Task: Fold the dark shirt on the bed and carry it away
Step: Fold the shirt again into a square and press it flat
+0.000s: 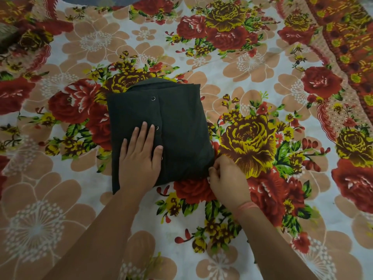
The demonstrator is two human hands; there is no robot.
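Left hand (139, 156), flat with fingers straight, presses the dark shirt (177, 118) on its near-left part; right hand (228, 178) pinches the near-right corner. Folded square, placket running away from the person, it lies mid-bed on the floral bedsheet (60, 219).

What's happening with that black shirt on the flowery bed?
A person is folding a dark shirt on a flowery bedsheet. The shirt is already folded into a squarish packet, with its snap buttons showing on top. The left hand lies flat on it, pressing it down. The right hand has its fingers curled at the shirt's near right corner and seems to pinch the edge. The shirt lies on the bed and has not been picked up yet.
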